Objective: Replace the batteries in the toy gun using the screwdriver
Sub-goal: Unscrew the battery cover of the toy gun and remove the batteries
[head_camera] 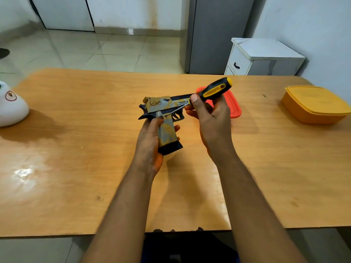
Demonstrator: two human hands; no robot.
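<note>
- Printed on the toy gun (163, 107) slide: "DESERT", the rest covered by the right thumb; smaller line beneath too fine to read; eagle emblem beside it.
- Held above the wooden table (76, 168), grip down, barrel pointing right.
- Left hand (150, 141) wrapped around the grip, thumb up near the frame, fingertips showing past the far side.
- Right hand (210, 118) curled around the black-and-yellow screwdriver (207, 93), thumb pressed on the handle's lower end.
- Metal shaft angled down-left, tip against the frame just above the grip.
- Red lid (234, 107) mostly hidden behind the right hand.
- Orange lidded container (313, 105) cut off at the right edge; white object (11, 105) cut off at the left.
</note>
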